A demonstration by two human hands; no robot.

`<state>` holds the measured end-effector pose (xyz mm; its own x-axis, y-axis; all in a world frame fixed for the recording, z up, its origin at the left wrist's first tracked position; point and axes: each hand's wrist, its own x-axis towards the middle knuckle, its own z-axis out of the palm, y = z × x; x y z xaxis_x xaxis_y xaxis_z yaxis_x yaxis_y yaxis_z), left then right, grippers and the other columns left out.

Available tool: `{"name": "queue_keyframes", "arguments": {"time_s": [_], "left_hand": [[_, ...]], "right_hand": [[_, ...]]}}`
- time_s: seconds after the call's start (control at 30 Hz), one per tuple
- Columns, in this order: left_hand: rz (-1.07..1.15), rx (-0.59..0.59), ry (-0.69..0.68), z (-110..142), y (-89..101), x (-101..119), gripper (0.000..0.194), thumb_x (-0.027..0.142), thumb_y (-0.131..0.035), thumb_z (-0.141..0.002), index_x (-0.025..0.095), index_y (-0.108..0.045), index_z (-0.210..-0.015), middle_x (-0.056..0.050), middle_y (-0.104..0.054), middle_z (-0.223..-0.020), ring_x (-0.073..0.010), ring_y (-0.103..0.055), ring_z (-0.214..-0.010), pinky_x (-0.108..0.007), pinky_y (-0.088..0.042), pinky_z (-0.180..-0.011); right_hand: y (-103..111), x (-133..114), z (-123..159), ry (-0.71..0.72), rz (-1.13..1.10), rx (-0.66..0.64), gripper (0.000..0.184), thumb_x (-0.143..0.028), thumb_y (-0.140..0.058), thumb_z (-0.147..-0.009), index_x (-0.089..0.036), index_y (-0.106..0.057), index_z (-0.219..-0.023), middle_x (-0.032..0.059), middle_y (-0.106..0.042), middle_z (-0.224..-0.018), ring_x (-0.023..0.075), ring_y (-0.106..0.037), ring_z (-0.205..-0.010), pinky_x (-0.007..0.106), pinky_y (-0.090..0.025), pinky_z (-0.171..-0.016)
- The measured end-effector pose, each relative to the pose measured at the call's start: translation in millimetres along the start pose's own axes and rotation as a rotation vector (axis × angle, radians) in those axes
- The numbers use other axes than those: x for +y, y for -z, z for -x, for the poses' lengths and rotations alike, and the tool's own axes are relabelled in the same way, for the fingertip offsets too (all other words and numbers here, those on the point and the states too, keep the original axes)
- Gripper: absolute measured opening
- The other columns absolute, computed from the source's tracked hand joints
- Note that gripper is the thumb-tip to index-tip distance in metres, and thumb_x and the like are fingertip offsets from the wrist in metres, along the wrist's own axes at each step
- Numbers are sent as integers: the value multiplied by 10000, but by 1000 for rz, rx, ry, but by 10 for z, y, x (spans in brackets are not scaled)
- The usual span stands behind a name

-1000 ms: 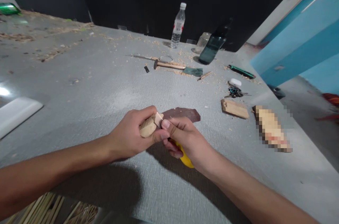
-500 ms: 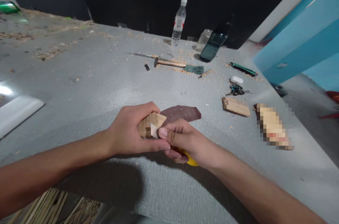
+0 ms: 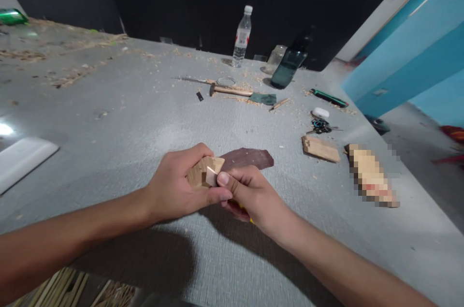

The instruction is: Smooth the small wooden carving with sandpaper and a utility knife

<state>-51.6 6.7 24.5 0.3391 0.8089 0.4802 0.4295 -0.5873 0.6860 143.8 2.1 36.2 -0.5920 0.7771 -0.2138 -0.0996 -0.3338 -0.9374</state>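
Note:
My left hand (image 3: 181,174) is closed around a small pale wood block (image 3: 197,171), its angled end sticking out between thumb and forefinger. My right hand (image 3: 253,191) grips a yellow-handled knife (image 3: 211,177), whose short blade lies against the block's end. The right thumb presses beside the blade. Most of the yellow handle is hidden under the right fingers. Just behind the hands, a dark red-brown sheet like sandpaper (image 3: 248,158) lies flat on the grey table (image 3: 145,128).
A hammer (image 3: 232,91), a green-handled cutter (image 3: 329,98), keys (image 3: 321,126), a white case (image 3: 321,112) and a wood piece (image 3: 321,149) lie beyond. At the back are a water bottle (image 3: 242,38), a jar (image 3: 276,58) and a dark bottle (image 3: 290,67). Wood shavings are scattered about.
The wood block has turned in my left hand, showing more of its angled end. The blade has shifted slightly left and down on it, and less yellow handle shows.

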Motion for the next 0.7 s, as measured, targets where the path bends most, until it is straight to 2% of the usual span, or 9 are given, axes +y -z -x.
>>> {"name": "queue_keyframes", "arguments": {"time_s": [0.1,0.17,0.3,0.43,0.57,0.7], "left_hand": [[-18,2,48,10,-20,-6,290,431,-801,-894,200,-625,-890,80,-597,-660,-68,-505,-549,-177,-380,-521],[22,-18,83,16,-35,-23,249,396,-783,-896,205,-624,-895,76,-610,-674,-74,-521,-563,-179,-396,-533],[151,-82,121,26,-55,-82,295,413,-787,-871,220,-572,-930,90,-569,-668,-77,-486,-553,-178,-379,-515],[138,-136,78,25,-29,-85,377,469,-819,-835,223,-576,-985,83,-586,-704,-84,-499,-573,-193,-388,-540],[86,-170,57,5,10,-38,399,520,-812,-846,214,-598,-985,87,-585,-677,-77,-503,-546,-192,-384,-529],[-29,-96,-45,-13,29,-22,433,573,-800,-865,203,-574,-866,95,-534,-610,-61,-452,-496,-188,-336,-489]], "right_hand": [[-15,8,-7,45,-28,106,602,-717,-764,-866,-213,-538,-627,-89,-421,-490,50,-316,-406,193,-220,-363],[-9,13,-11,61,-39,115,591,-702,-762,-877,-216,-524,-638,-88,-427,-512,51,-313,-416,191,-232,-363],[41,7,-14,57,-49,-22,579,-688,-741,-908,-217,-524,-651,-94,-424,-499,51,-306,-404,191,-246,-361],[104,-39,-9,-4,-14,-200,574,-678,-739,-919,-211,-536,-655,-90,-451,-501,50,-334,-394,192,-245,-362],[128,-73,3,-2,8,-248,561,-649,-730,-942,-212,-527,-655,-95,-448,-503,46,-330,-400,193,-251,-372],[121,-72,6,-12,24,-235,565,-662,-718,-945,-210,-541,-656,-94,-445,-497,47,-320,-399,190,-238,-368]]}}
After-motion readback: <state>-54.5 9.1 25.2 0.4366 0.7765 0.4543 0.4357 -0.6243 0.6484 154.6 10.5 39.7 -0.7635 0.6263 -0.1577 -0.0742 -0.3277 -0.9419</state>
